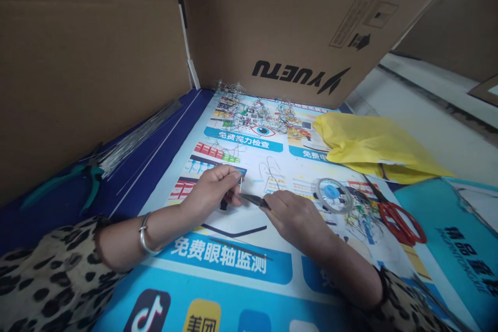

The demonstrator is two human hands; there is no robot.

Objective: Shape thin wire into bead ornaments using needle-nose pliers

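Observation:
My left hand (213, 188) is closed in a pinch on a thin piece of wire (240, 184) that stands up from the fingertips. My right hand (298, 219) is wrapped round dark-jawed pliers (253, 199), whose tip points left and meets the wire close to my left fingers. Most of the pliers' handle is hidden in my palm. Just beyond the hands lie bent wire pieces (272, 174) on the printed poster (249, 220). A clear tape roll (334, 195) sits to the right of my right hand.
Tall cardboard walls (249, 21) close off the back and left. Straight wires (134, 137) and teal-handled pliers (91, 181) lie at left. Tangled wire (286, 114) lies at the back. Red-handled scissors (400, 220), a yellow bag (377, 142) and a teal package (439, 218) are at right.

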